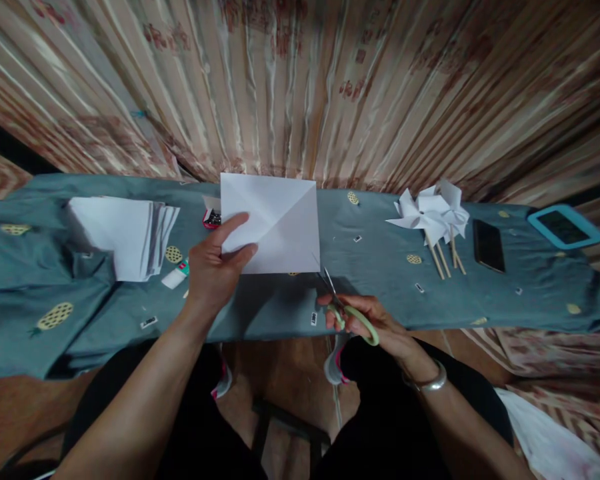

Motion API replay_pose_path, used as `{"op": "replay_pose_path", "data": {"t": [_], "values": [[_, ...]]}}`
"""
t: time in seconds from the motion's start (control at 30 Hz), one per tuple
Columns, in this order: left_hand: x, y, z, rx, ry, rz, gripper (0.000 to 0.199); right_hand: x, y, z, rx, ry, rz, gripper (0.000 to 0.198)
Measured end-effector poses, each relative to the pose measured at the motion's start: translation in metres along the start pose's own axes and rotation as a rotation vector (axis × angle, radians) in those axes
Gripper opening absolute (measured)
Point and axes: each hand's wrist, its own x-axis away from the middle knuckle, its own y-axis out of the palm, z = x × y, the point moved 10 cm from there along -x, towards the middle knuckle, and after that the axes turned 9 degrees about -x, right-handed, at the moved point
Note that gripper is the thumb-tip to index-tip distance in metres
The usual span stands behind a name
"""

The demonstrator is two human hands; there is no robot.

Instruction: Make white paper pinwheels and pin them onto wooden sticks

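Note:
My left hand (pixel 215 267) grips a square sheet of white paper (pixel 285 220) by its left side, thumb and forefinger lying on top. Diagonal creases cross the sheet, and it is held up over the table. In my right hand (pixel 363 317) is a pair of scissors (pixel 356 322) with pale green handles. Their blades are parted and point up at the sheet's lower right corner, where one blade tip appears to overlap the paper's edge.
A stack of white paper (pixel 113 237) lies at left, near a glue stick (pixel 175 275) and a small red box (pixel 211 219). White paper pinwheels (pixel 430 213) on sticks, a dark phone (pixel 489 245) and a blue-framed tablet (pixel 565 227) lie at right. A curtain (pixel 300 93) hangs behind the cloth-covered table (pixel 380 273).

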Motion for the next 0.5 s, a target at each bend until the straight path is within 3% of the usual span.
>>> {"op": "replay_pose_path", "data": {"t": [0.5], "values": [[0.005,0.013,0.002,-0.037,0.084,-0.061,0.046,-0.001,-0.003,0.003,0.073,0.04,0.013,0.061]]}}
